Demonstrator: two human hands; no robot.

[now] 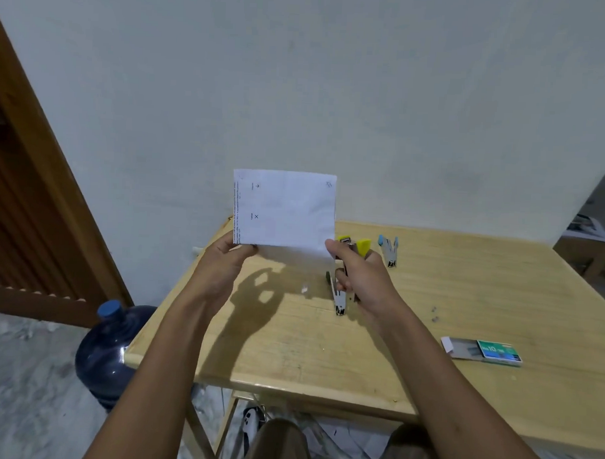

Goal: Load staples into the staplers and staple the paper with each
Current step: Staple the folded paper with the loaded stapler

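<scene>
The paper (284,208) is held upright in the air above the far left corner of the desk (324,350). The left hand (224,261) has its grip pinched on the lower left corner. The right hand (357,276) is curled round the yellow stapler (362,246), and its thumb touches the sheet's lower right corner. Whether the stapler's mouth is over the paper cannot be told; the hand hides it.

The likeliest fault is a staple that misses or only catches the very edge, because the sheet hangs free with nothing behind it and is steadied at just two corners. A squeeze could also push that corner aside and crease or tear it. With the thumb so near the corner, a pinched finger is possible. If the strip sits badly in the stapler, it could jam or fire nothing.

What looks like another stapler (338,297) lies on the desk right under the right hand, and the blue stapler (389,249) lies near the far edge; a lowered wrist could knock either. The open staple box (489,351) near the right front edge and the loose staples (434,313) beside it could scatter if brushed.
</scene>
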